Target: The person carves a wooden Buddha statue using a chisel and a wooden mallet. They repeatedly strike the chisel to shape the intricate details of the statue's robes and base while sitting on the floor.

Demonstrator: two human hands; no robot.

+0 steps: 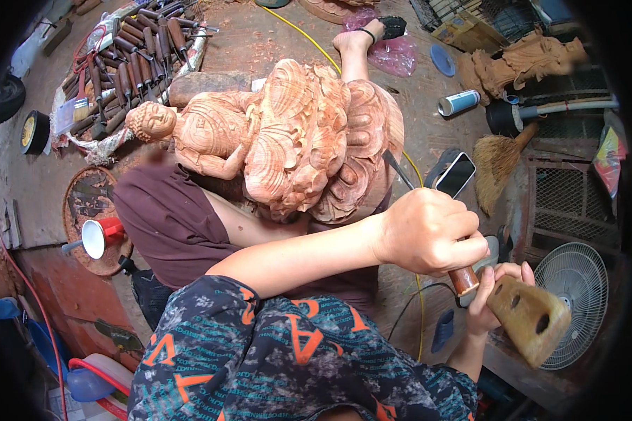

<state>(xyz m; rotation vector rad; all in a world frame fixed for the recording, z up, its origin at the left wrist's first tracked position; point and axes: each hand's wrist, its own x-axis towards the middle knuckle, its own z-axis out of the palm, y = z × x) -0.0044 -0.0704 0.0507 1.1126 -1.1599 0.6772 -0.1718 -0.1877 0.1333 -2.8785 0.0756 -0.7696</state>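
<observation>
The wooden statue [288, 137] lies across your lap, head to the left, base to the right. Your left hand [428, 231] has its fingers wrapped tight round the chisel [428, 210], blade at the base carving. Your right hand [488, 302] grips the wooden mallet [530, 316] just beside the handle's end. Keep the blade steady and tap lightly. Spare chisels [133, 56] lie far left on the floor.

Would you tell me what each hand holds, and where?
Left hand grips a chisel around its wooden handle; right hand holds a wooden mallet by its handle end.
</observation>
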